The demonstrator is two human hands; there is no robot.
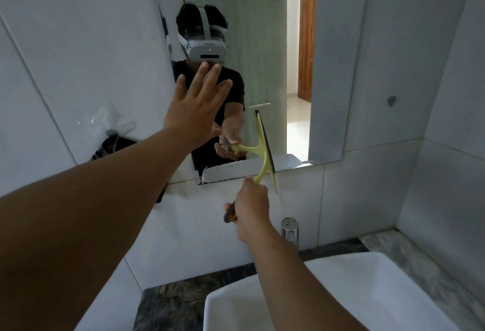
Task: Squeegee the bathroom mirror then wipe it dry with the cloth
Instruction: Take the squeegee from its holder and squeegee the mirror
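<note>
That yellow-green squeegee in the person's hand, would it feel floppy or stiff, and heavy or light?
The squeegee probably feels light: the right hand holds it up by the handle end alone. Its thin T-shaped frame looks like moulded plastic, so likely stiff. The dark strip along the blade looks like rubber, so that edge probably flexes a little against the mirror.

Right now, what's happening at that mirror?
A person is cleaning the bathroom mirror. The right hand grips the handle of a yellow-green squeegee, whose blade stands nearly upright at the mirror's lower edge, its lower end hanging past it over the tiled wall. The left hand is held up flat with fingers spread at the glass; actual contact cannot be told. A white sink and chrome tap sit below. No cloth in use.
</note>
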